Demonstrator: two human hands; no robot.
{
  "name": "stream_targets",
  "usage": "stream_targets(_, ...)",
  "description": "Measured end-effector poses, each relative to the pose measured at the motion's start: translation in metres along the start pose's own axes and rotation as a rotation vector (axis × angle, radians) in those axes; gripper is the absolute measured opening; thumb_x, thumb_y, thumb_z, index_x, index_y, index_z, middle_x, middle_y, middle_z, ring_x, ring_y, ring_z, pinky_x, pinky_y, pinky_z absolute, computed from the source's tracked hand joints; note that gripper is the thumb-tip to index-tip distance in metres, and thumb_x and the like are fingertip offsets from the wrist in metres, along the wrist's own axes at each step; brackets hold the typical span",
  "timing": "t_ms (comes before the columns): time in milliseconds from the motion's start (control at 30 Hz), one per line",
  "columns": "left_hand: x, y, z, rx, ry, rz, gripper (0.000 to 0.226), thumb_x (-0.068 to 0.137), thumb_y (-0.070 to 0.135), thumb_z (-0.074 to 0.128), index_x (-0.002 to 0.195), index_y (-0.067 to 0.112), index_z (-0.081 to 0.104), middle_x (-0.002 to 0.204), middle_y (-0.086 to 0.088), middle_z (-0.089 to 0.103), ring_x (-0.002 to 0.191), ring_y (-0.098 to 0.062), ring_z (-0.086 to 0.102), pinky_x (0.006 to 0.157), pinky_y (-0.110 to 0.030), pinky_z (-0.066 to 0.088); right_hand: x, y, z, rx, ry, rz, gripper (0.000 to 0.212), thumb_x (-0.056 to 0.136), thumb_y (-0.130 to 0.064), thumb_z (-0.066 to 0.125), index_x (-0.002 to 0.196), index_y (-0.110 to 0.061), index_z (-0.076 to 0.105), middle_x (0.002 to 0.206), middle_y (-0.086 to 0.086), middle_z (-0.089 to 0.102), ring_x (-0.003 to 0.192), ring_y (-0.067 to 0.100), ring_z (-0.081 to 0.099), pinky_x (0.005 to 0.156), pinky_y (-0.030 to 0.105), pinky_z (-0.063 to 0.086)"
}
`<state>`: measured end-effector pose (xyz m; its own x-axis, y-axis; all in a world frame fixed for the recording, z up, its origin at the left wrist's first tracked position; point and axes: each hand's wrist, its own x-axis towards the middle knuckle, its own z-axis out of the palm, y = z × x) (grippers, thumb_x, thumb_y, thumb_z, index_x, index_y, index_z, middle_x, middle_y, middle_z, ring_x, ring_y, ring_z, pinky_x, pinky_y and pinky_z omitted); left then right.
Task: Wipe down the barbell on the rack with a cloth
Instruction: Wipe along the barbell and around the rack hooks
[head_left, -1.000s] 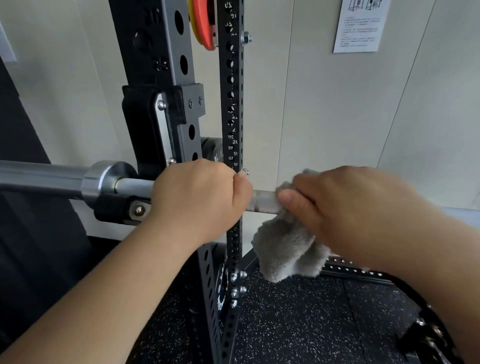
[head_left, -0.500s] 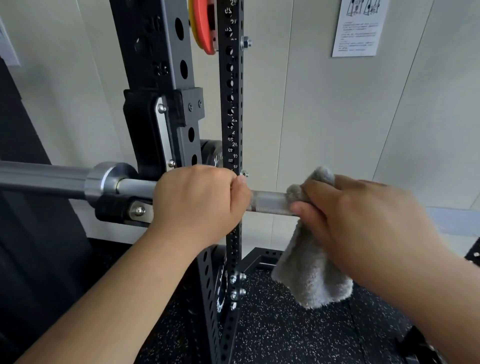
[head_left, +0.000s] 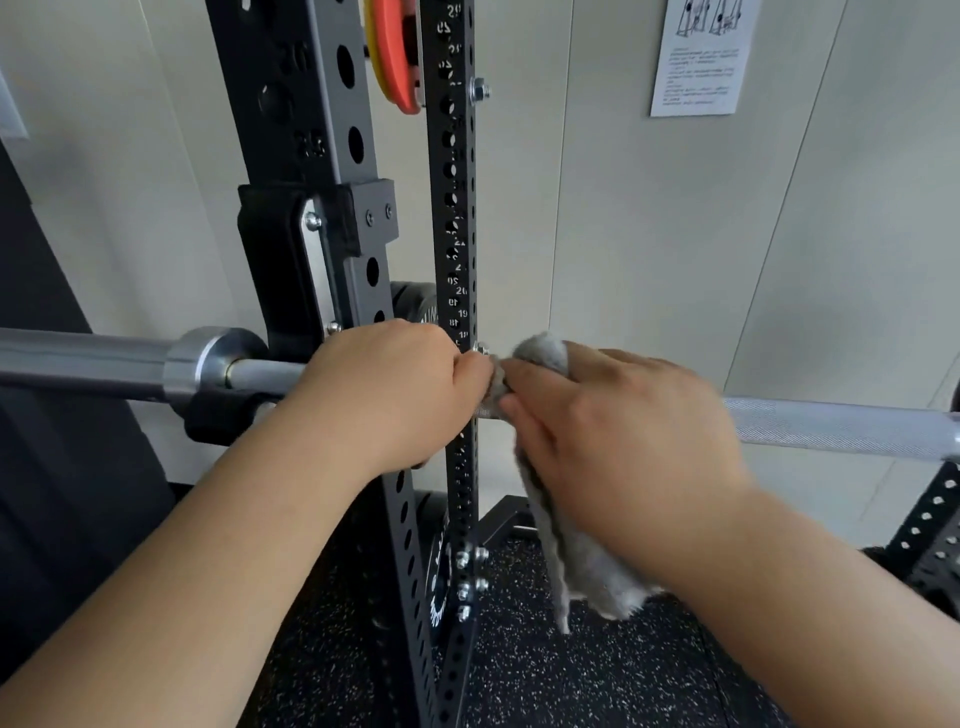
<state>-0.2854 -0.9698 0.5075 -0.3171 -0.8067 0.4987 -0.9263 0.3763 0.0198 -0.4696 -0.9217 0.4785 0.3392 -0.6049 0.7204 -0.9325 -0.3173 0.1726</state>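
Your left hand (head_left: 384, 387) is curled tight round the barbell (head_left: 841, 428), which rests in the black rack (head_left: 291, 104) and runs from 9 o'clock to 3 o'clock across the view. Just at its 3 o'clock side, your right hand (head_left: 623, 431) clamps the grey cloth (head_left: 592, 577) round the knurled shaft, the loose end hanging toward 6 o'clock over the speckled floor (head_left: 623, 675). A red plate (head_left: 400, 57) sits at 12 o'clock, a printed sheet (head_left: 696, 57) on the wall at 1 o'clock.

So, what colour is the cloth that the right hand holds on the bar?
The cloth is plain grey; the head view shows it best.
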Motion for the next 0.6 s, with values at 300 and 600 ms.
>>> stream_targets(300, -0.005, 0.007, 0.008, -0.003, 0.126, 0.017, 0.055, 0.094, 0.044, 0.018, 0.059, 0.016, 0.050, 0.052, -0.001, 0.047, 0.051, -0.022, 0.049, 0.051, -0.032, 0.037, -0.013, 0.042, -0.029, -0.006, -0.091, 0.157, 0.049, 0.102, -0.055, 0.023, 0.073, -0.026, 0.049, 0.057, -0.010, 0.044, 0.049, 0.016, 0.048, 0.046, 0.028, 0.040)
stream_targets(600, -0.017, 0.007, 0.029, 0.017, 0.481, 0.093, 0.037, 0.092, 0.023, 0.037, 0.055, 0.023, 0.039, 0.052, 0.010, 0.026, 0.044, -0.022, 0.028, 0.052, -0.026, 0.020, -0.009, 0.037, -0.029, 0.005, -0.186, 0.057, 0.055, 0.104, -0.054, 0.011, 0.085, -0.028, 0.055, 0.064, -0.009, 0.050, 0.052, 0.010, 0.052, 0.049, 0.028, 0.047)
